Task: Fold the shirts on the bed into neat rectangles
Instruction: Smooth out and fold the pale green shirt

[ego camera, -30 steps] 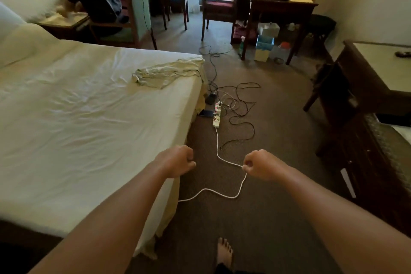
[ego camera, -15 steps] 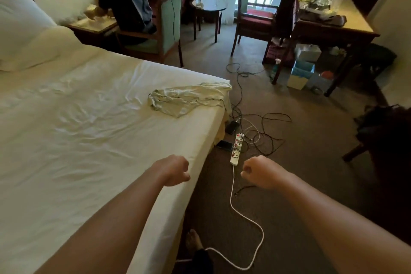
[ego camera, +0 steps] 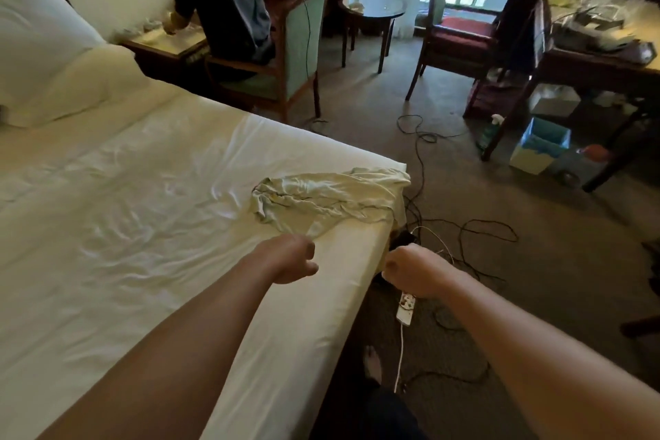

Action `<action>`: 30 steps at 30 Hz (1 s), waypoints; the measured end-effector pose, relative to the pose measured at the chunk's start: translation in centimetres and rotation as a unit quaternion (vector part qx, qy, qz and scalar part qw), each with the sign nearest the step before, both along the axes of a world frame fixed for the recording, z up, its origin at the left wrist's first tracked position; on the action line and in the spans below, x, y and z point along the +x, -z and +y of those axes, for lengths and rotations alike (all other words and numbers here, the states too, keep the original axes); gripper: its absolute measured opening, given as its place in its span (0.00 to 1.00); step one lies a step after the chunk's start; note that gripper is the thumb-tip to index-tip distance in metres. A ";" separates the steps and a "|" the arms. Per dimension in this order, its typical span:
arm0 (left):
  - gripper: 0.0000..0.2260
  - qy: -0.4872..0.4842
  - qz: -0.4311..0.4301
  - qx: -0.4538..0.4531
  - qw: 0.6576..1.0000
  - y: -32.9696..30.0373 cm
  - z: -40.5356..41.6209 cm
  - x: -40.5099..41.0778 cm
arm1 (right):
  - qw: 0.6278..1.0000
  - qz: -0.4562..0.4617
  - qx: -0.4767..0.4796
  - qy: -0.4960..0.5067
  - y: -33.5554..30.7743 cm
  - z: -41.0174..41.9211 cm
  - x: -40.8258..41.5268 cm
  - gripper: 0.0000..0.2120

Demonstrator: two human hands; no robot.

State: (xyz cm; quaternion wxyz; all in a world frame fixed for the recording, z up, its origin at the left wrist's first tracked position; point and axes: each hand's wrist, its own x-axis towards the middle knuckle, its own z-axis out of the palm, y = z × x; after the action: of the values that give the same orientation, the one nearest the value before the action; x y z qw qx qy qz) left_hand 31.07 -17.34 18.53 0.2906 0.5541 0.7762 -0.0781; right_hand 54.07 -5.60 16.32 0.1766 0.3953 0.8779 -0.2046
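One shirt (ego camera: pixel 328 200), crumpled, at the far right corner of the bed (ego camera: pixel 143 243); both hands short of it.

Left hand (ego camera: pixel 291 259) hangs over the bed's right edge, fingers curled, holding nothing; right hand (ego camera: pixel 410 270) likewise clenched and empty, off the edge above the power strip (ego camera: pixel 406 309). We judge: reach first, pinch the shoulders, shake flat toward the bed's middle, away from the corner overhang, before folding.

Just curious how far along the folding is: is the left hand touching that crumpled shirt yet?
Cannot tell. In the head view the left hand overlaps the near edge of the pale shirt, hiding any contact or gap.
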 end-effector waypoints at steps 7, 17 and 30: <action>0.15 -0.096 -0.008 -0.046 0.994 4.2 10.1 -9.9 | 0.996 -0.012 -0.007 -0.089 5.4 14.7 -12.4 0.15; 0.17 -0.250 -0.063 -0.090 0.962 13.1 22.7 -21.5 | 0.991 -0.064 -0.066 -0.092 18.6 30.5 -28.7 0.12; 0.15 -0.332 -0.093 -0.128 0.930 26.8 25.6 -31.4 | 0.994 -0.001 -0.056 -0.089 37.2 34.7 -37.1 0.16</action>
State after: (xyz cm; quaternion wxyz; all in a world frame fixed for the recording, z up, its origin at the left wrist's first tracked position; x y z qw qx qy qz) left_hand -0.36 8.29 -8.28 0.4395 0.2279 0.8685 -0.0236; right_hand 16.92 29.09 -20.83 0.2169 0.3056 0.8965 -0.2364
